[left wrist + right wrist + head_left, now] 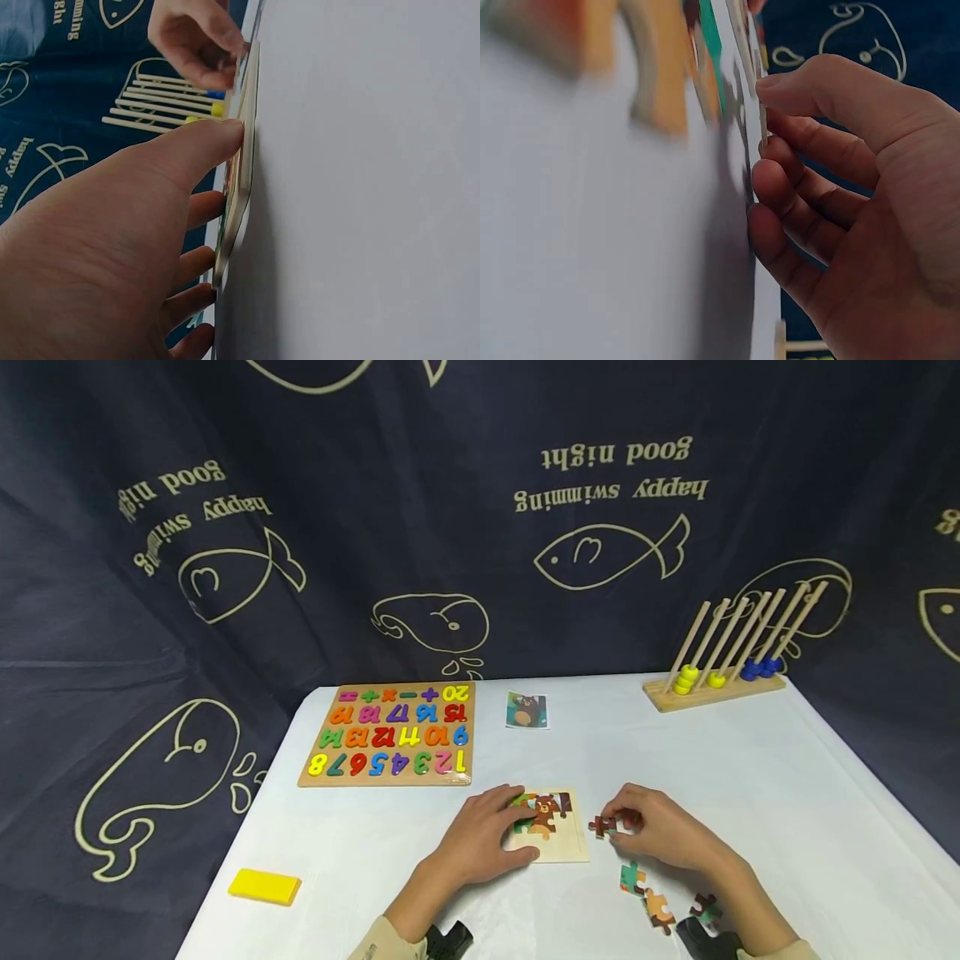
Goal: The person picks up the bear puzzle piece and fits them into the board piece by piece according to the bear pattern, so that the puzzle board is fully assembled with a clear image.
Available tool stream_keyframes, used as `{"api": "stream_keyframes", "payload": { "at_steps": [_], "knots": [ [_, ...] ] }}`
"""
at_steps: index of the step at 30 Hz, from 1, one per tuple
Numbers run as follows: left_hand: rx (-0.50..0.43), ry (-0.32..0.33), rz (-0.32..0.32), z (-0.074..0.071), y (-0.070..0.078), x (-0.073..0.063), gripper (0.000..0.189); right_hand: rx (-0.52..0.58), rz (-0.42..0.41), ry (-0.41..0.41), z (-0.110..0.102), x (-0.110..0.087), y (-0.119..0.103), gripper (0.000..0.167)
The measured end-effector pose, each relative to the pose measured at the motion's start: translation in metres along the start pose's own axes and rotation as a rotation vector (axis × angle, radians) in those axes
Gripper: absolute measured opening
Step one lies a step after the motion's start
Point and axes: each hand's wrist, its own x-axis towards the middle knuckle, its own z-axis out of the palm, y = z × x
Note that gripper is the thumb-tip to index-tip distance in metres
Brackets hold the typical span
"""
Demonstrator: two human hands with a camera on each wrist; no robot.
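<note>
My left hand (pixel 476 837) rests on the left part of a small wooden bear puzzle board (pixel 566 847), its thumb at the near edge and fingers spread over the side. In the left wrist view the thumb touches the board (pixel 247 165). Several joined pieces (pixel 543 814) form part of a brown bear on it. Just right of the board, my right hand (pixel 660 828) pinches a dark brown puzzle piece (pixel 602 827) between thumb and fingers. Nearer me lie a green puzzle piece (pixel 632 878), an orange one (pixel 658 912) and a dark one (pixel 705 907).
A number board (pixel 386 727) lies at the back left, with a bear picture card (pixel 527 711) beside it. At the back right stands a peg rack (pixel 716 689) with yellow and blue beads. A yellow block (pixel 264 887) is near the left edge of the white table (pixel 360 835).
</note>
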Motion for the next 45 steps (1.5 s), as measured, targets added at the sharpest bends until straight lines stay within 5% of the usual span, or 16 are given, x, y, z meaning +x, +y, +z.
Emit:
{"api": "stream_keyframes", "payload": {
  "at_steps": [14, 25, 45],
  "knots": [
    [0.014, 0.004, 0.008, -0.003, 0.0, -0.001, 0.055, -0.008, -0.074, -0.019, 0.023, 0.034, -0.022, 0.025],
    [0.024, -0.015, -0.001, -0.005, 0.002, -0.001, 0.056, -0.036, -0.084, 0.002, 0.029, 0.041, -0.027, 0.018],
    [0.142, -0.068, 0.085, -0.005, 0.007, 0.0, 0.045, 0.001, 0.02, 0.044, 0.03, 0.04, -0.02, 0.018]
  ]
}}
